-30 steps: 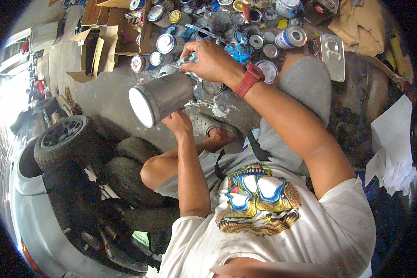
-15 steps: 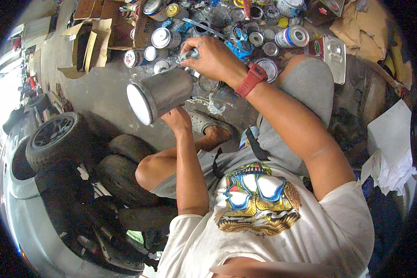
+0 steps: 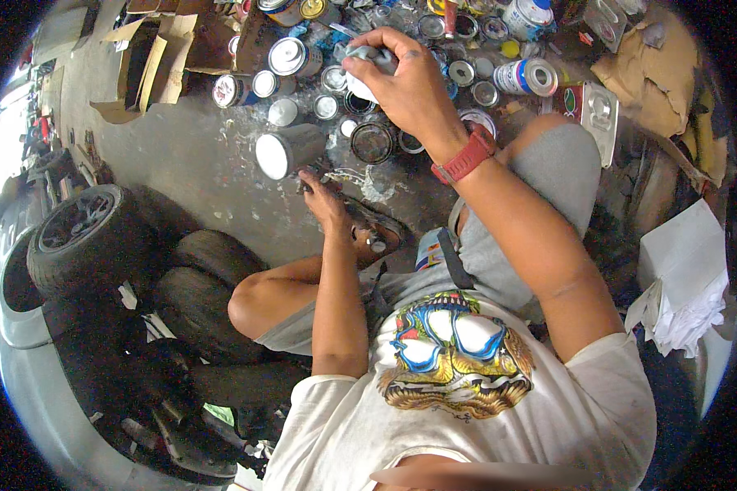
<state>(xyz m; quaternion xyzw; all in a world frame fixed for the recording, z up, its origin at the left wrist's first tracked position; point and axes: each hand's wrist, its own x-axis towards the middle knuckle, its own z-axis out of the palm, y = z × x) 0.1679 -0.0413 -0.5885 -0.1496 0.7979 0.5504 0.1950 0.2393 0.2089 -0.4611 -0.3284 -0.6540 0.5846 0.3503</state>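
My left hand reaches forward and grips the lower edge of a grey metal can, which is tilted on its side with its white open end facing left. My right hand, with a red watch on the wrist, is shut around a small grey-white object, held over a cluster of open and lidded paint tins. What the object is cannot be made out. I am squatting, with my sandalled foot just below the can.
Many paint tins and lids cover the stained concrete floor ahead. Flattened cardboard boxes lie at far left. Stacked tyres sit at my left. A pile of white paper is at my right, and a rectangular metal can by my knee.
The metal can has dropped lower and farther from me. My right hand left the can's top and now holds the small grey-white object above the tins. The view tilted forward.
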